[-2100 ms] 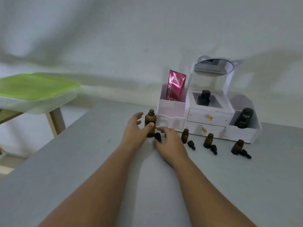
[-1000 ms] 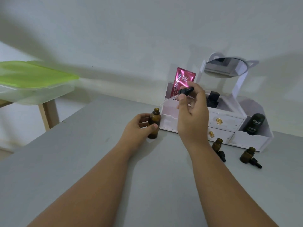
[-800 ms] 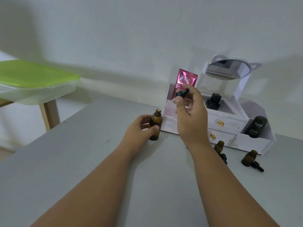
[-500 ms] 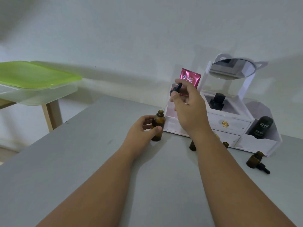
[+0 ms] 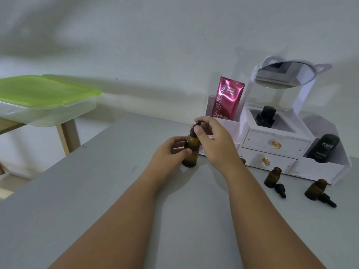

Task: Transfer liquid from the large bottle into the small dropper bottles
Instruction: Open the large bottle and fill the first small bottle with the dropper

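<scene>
The large amber bottle (image 5: pixel 191 152) stands upright on the grey table (image 5: pixel 97 191), and my left hand (image 5: pixel 169 154) grips its side. My right hand (image 5: pixel 213 140) pinches the black dropper cap (image 5: pixel 195 127) at the bottle's mouth; the pipette is hidden inside the bottle. Two small amber dropper bottles (image 5: pixel 272 177) (image 5: pixel 315 189) stand uncapped to the right, each with a black dropper (image 5: pixel 280 190) (image 5: pixel 328 199) lying beside it. A third small bottle (image 5: pixel 242 161) peeks out behind my right wrist.
A white cosmetic organiser (image 5: pixel 272 148) with drawers and a tilted mirror (image 5: pixel 285 74) stands at the back right, holding a pink sachet (image 5: pixel 228 100) and a dark Kahf bottle (image 5: pixel 324 148). A green-lidded plastic box (image 5: pixel 42 100) sits on a wooden stand at the left.
My right hand picked up the dropper from the table, raised it, then lowered it into the mouth of the large bottle. My left hand kept hold of the bottle.
</scene>
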